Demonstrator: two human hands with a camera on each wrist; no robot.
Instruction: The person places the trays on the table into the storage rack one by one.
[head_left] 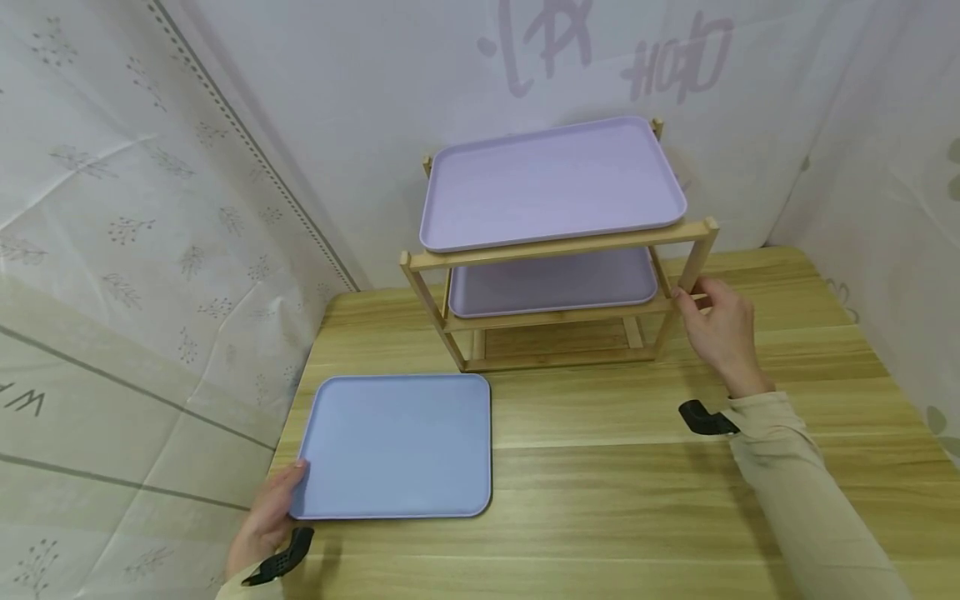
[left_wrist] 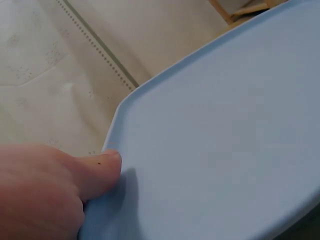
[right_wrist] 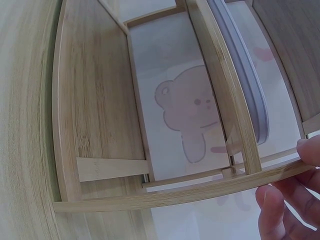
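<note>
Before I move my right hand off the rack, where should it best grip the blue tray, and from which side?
Probably take the blue tray by the middle of its right rim, coming from the right and pinching from above and below. It is a flat rectangle with raised edges, and the left hand holds the left rim, so an opposite grip should balance it.

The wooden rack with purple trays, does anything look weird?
Nothing stands out: the top purple tray and lower purple tray lie on the wooden rack, roughly in line with it, with no spill or crack showing.
</note>
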